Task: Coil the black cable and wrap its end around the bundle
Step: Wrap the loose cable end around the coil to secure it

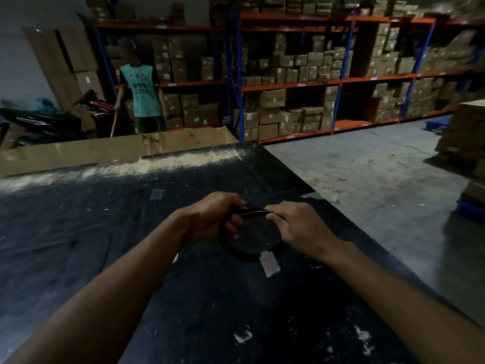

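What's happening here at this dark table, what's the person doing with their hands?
A person is bundling a black cable over a scuffed black table. The left hand grips one side of the coil, and the right hand pinches a strand across its top. The cable already forms a loop, with a white tag hanging from its lower part. Whether the end is wrapped around yet is not clear. Another person stands by shelves of boxes behind.
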Demonstrator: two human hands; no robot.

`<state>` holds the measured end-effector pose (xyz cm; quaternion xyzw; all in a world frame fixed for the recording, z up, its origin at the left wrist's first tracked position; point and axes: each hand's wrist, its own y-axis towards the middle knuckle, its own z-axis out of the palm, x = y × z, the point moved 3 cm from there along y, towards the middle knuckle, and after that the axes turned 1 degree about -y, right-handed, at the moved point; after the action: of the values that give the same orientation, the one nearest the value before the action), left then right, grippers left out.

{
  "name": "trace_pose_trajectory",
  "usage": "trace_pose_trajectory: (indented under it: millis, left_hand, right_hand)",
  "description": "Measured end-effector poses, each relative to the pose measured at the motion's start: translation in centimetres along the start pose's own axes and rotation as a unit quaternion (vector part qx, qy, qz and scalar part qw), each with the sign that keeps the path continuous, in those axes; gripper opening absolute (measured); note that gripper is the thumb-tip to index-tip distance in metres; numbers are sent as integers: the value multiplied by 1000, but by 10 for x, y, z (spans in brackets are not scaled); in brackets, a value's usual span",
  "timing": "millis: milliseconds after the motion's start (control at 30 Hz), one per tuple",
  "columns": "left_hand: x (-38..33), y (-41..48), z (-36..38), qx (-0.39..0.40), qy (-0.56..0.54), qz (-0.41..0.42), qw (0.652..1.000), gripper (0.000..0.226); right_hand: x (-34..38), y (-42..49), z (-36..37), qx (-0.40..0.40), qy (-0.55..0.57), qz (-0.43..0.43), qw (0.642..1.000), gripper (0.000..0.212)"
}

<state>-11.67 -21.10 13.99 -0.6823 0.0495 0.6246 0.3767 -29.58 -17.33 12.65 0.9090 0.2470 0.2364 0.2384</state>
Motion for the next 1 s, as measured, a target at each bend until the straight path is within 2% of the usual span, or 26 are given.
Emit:
trace_pose_trajectory:
  millis: [67,133,233,300,400,500,633,667,733,833,900,1000]
  left_hand:
    - [2,4,4,-54,65,55,995,26]
    - [4,9,9,-122,176,138,967,22]
    - [8,12,14,-212,306,253,893,20]
    - [12,12,20,-233,394,299,837,22]
    - [18,15,28,-216,501,304,781,27]
    - [21,21,32,-197,526,277,779,25]
    - [24,31,37,-225,584,223,747,22]
    - [24,33,38,-228,578,216,753,20]
    - [24,35,40,-222,539,201,787,18]
    - [26,36,36,-197,390,191,879,26]
    - [28,35,35,-188,275,198,922,31]
    - [29,41,35,-215,227,209,926,26]
  right_hand:
    - [-1,-5,3,3,-40,9,999,19]
    - [-3,-8,4,-11,-62,30,998,19]
    - [-9,-12,5,-31,-69,72,994,20]
    - [-11,-14,5,-34,-63,89,993,20]
    - [-12,-19,5,-34,-75,89,993,19]
    - [-14,-22,5,-37,-69,102,992,19]
    - [-14,-28,10,-26,-73,115,990,19]
    - [-14,-29,11,-23,-76,115,990,19]
    - [-15,-30,10,-16,-76,114,990,19]
    - [-20,-29,6,-3,-61,124,990,22]
    - [-24,-28,3,11,-23,154,988,22]
    - [-29,-26,-1,27,26,191,981,22]
